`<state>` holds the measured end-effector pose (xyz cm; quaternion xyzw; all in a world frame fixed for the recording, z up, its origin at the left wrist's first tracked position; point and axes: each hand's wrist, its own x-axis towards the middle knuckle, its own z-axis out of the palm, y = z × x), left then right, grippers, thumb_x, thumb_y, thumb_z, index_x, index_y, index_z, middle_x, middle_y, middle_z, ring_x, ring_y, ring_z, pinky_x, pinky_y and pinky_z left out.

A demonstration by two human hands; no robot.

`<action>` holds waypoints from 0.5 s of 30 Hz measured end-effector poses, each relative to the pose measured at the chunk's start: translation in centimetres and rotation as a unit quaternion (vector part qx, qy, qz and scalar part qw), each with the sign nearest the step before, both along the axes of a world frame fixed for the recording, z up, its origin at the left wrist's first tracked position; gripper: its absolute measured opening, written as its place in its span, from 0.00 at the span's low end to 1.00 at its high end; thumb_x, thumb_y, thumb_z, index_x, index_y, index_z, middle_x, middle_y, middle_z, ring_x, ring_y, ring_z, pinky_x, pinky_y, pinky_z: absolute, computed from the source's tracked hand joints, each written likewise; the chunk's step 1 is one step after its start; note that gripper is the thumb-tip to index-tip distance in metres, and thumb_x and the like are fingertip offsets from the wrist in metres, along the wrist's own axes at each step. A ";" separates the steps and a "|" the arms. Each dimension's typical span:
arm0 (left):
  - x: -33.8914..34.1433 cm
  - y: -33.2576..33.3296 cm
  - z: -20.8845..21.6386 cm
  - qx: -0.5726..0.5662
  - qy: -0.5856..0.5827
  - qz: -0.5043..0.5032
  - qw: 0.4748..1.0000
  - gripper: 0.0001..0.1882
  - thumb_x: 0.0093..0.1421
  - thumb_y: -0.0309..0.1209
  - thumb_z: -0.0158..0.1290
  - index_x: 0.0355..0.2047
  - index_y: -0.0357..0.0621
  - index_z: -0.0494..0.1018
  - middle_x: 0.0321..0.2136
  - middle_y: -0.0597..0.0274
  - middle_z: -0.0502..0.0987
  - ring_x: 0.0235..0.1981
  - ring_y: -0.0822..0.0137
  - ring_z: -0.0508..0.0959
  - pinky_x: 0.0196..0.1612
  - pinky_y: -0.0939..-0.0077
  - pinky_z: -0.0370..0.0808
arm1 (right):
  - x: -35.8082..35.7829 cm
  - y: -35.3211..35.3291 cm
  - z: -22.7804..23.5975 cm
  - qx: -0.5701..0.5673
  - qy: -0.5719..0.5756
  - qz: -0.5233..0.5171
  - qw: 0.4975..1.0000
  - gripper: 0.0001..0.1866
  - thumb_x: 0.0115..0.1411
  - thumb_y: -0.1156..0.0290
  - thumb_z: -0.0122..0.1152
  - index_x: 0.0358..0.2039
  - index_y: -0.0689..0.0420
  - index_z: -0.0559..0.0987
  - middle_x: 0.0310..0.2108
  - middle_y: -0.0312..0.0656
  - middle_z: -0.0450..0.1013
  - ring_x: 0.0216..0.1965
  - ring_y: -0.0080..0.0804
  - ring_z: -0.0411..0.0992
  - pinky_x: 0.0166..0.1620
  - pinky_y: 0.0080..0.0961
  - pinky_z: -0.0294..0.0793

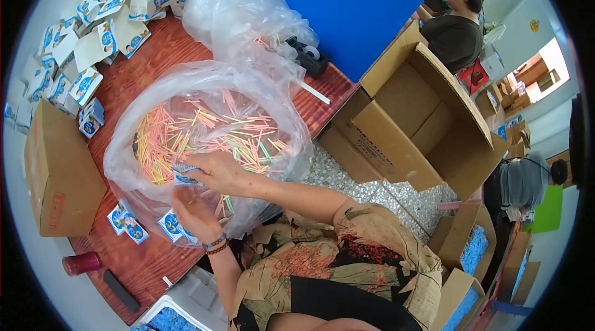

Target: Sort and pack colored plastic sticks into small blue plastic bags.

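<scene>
We see the right hand (218, 172) closed on a small blue-and-white packet (185, 176); the left hand (196, 216) is just beside it, and we cannot tell whether it grips too. Beyond both hands, we see coloured sticks (166, 142) in a clear plastic bag (204, 73); left of the left hand, other packets (134, 229) lie on the red-brown worktop (127, 86).

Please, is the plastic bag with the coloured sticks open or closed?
Open: the plastic bag has its mouth spread into a wide ring, and the coloured sticks inside lie uncovered.
</scene>
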<state>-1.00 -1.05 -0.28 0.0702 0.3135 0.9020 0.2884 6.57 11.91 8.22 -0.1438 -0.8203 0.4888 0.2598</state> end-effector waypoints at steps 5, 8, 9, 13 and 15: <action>-1.1 -0.9 0.6 -0.115 0.125 0.164 0.972 0.17 0.67 0.29 0.44 0.54 0.35 0.65 0.50 0.54 0.72 0.54 0.64 0.70 0.59 0.65 0.63 | -0.1 0.7 -3.7 0.162 -0.093 0.027 0.982 0.12 0.54 0.71 0.53 0.39 0.57 0.75 0.31 0.49 0.74 0.35 0.49 0.74 0.35 0.45 0.71; -0.2 -1.2 1.4 -0.256 0.273 0.144 0.916 0.20 0.64 0.27 0.47 0.56 0.34 0.63 0.54 0.53 0.69 0.56 0.63 0.68 0.61 0.63 0.59 | -0.4 0.3 -4.5 0.137 -0.029 0.009 0.990 0.13 0.54 0.72 0.53 0.42 0.57 0.74 0.31 0.48 0.75 0.36 0.49 0.74 0.36 0.45 0.72; -0.6 -1.4 1.3 -0.261 0.272 0.147 0.915 0.20 0.64 0.27 0.47 0.56 0.34 0.63 0.54 0.53 0.69 0.56 0.63 0.68 0.61 0.63 0.59 | -0.7 0.2 -4.5 0.133 -0.029 0.013 0.991 0.13 0.54 0.72 0.53 0.42 0.57 0.74 0.31 0.48 0.75 0.36 0.49 0.74 0.36 0.45 0.72; -1.8 -2.7 2.4 -0.434 0.341 -0.008 0.834 0.15 0.60 0.23 0.51 0.48 0.33 0.71 0.42 0.58 0.76 0.43 0.70 0.74 0.47 0.76 0.69 | -1.4 -0.4 -1.9 0.064 0.010 0.106 0.992 0.17 0.56 0.72 0.55 0.47 0.58 0.72 0.37 0.51 0.74 0.39 0.49 0.74 0.38 0.42 0.73; -2.7 -2.9 2.9 -0.510 0.351 -0.015 0.785 0.11 0.59 0.25 0.54 0.41 0.34 0.76 0.34 0.64 0.78 0.33 0.74 0.75 0.37 0.79 0.72 | -2.5 -0.4 -3.0 -0.075 0.077 0.106 0.989 0.21 0.57 0.70 0.58 0.52 0.57 0.70 0.37 0.44 0.74 0.37 0.36 0.74 0.37 0.33 0.73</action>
